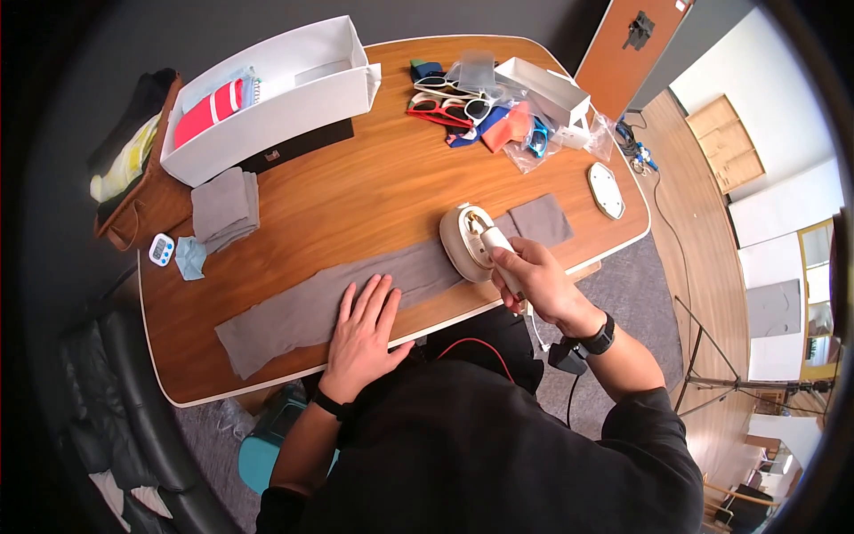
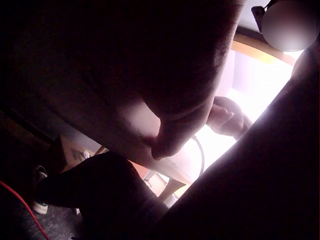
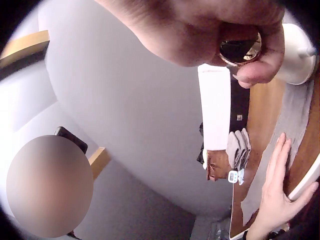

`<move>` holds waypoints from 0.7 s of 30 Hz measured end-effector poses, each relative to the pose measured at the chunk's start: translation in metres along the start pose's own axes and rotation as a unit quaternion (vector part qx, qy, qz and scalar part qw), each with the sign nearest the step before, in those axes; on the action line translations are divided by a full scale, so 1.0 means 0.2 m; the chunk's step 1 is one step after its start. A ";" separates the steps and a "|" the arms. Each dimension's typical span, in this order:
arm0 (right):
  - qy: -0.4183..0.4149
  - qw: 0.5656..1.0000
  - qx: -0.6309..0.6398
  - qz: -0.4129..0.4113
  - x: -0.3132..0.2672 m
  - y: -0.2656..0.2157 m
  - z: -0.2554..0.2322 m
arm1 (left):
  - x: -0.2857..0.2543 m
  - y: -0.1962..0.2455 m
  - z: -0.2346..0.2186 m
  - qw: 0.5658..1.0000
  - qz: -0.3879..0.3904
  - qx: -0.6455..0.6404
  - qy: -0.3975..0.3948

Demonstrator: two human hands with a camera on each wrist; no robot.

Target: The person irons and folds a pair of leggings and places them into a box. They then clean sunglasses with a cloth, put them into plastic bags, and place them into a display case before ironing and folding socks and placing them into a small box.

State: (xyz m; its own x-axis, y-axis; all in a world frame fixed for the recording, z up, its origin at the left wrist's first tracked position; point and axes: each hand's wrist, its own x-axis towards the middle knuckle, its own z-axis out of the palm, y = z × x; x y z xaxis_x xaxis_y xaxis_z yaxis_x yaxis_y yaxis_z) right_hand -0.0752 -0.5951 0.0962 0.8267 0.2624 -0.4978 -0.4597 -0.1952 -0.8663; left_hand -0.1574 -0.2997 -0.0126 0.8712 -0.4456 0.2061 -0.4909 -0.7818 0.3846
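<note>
A long grey cloth [image 1: 289,311] lies spread in a strip along the table's front edge. On it sits a cream handheld garment steamer [image 1: 458,247] with gold trim. My right hand [image 1: 541,283] grips its handle, fingers curled round it; the shiny end of the handle shows beside the fingers in the right wrist view. To the left, my left hand [image 1: 363,331] rests on the cloth with fingers extended. The cloth continues past the steamer to a darker end at the right. The left wrist view is mostly dark, with the hand [image 2: 182,117] in shadow.
Folded grey cloths [image 1: 224,205], a small timer [image 1: 161,250] and a light blue cloth [image 1: 190,257] lie at left. Behind stands a white box [image 1: 294,120]. Sunglasses [image 1: 440,110] and packaging crowd the back right, near a white oval plate [image 1: 606,190]. A cord hangs below the steamer.
</note>
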 end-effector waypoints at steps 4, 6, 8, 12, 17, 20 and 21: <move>-0.007 1.000 -0.003 -0.003 0.00 0.02 0.04 | 0.01 0.00 -0.01 1.000 -0.001 -0.008 -0.006; -0.010 1.000 -0.014 -0.019 0.00 0.02 0.05 | 0.00 0.00 0.00 1.000 -0.003 -0.007 -0.004; -0.015 1.000 -0.015 -0.015 0.01 0.04 0.06 | 0.00 0.00 0.00 1.000 -0.004 -0.005 -0.003; -0.024 0.999 -0.027 -0.030 -0.01 0.02 0.11 | 0.01 0.00 -0.01 1.000 -0.003 -0.001 -0.007; -0.028 0.998 -0.049 -0.021 0.01 0.03 0.14 | 0.00 0.00 0.00 1.000 -0.001 -0.007 0.002; -0.034 0.998 -0.059 -0.020 0.00 0.00 0.16 | -0.01 0.01 -0.01 1.000 -0.008 0.005 0.014; -0.038 0.998 -0.055 -0.019 0.00 -0.01 0.17 | -0.02 0.01 -0.03 0.999 -0.021 0.022 0.026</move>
State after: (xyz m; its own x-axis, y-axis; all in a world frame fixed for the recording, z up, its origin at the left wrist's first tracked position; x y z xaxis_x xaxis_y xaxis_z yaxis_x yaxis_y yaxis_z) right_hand -0.0850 -0.5627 0.0957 0.8145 0.3415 -0.4690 -0.3862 -0.2842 -0.8776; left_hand -0.1622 -0.2962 -0.0083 0.8900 -0.3892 0.2374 -0.4524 -0.8186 0.3540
